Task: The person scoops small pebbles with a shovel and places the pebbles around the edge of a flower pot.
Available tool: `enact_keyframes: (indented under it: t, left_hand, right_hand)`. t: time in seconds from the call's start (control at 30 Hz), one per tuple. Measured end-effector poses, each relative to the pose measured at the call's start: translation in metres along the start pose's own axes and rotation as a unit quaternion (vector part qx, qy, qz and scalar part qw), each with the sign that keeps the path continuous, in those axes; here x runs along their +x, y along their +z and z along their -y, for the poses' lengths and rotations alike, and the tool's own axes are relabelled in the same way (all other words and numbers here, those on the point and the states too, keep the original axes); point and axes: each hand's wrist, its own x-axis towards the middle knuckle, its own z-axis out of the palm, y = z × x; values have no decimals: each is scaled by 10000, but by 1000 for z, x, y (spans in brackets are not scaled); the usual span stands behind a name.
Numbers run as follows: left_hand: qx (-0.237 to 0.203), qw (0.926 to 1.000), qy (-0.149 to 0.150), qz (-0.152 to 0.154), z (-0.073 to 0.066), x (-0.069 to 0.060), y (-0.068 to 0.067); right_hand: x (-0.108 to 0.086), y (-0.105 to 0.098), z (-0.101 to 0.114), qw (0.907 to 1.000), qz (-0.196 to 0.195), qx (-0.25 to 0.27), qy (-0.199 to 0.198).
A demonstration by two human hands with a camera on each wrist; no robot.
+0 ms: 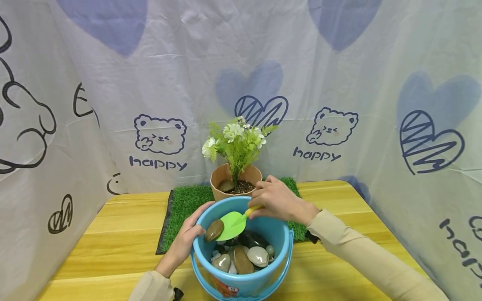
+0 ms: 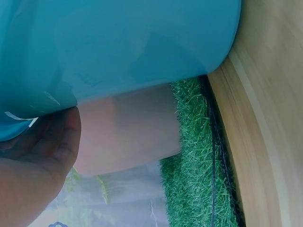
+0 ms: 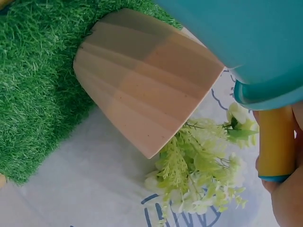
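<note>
A blue bucket (image 1: 248, 286) with several smooth stones (image 1: 242, 260) inside stands at the front of the table. My left hand (image 1: 185, 236) grips its left rim, thumb over the edge. In my right hand (image 1: 278, 201) is a small toy shovel (image 1: 233, 225) with a green blade, held over the bucket by its yellow handle (image 3: 277, 144). A brown stone (image 1: 214, 230) is at the blade's tip, close to the left inner wall; whether the blade bears its weight I cannot tell. Just behind the bucket, a terracotta-coloured flowerpot (image 1: 218, 177) holds white flowers (image 1: 233, 133), dark soil and one brown stone (image 1: 226, 185).
The pot stands on a green artificial grass mat (image 1: 188, 205) on the wooden table (image 1: 124, 234). A white curtain (image 1: 180, 83) with hearts and bears hangs behind and on both sides. The bucket's handle (image 1: 280, 278) hangs down at its front.
</note>
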Motion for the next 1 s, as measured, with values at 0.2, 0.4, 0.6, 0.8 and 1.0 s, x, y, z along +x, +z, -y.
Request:
enact_keyframes:
  t: [0.2,0.4,0.6,0.8,1.0]
  left_hand:
    - [-12,10000,0,1,0,0,0]
    - [-18,10000,22,31,-1,0,0]
    - [-22,10000,52,16,0,1,-1]
    - [-124,9999,-70,36,0,0,0]
    - [-188,9997,-126,47,-1,0,0]
  right_hand:
    - [-2,0,3,9998,-29,13,181]
    - [-3,2,4,9994,-2,64,351]
    - [-3,1,7,9984,111,213,504]
    - [-3,3,7,9979,186,262,569]
    - [-4,4,8,9978,220,279,563]
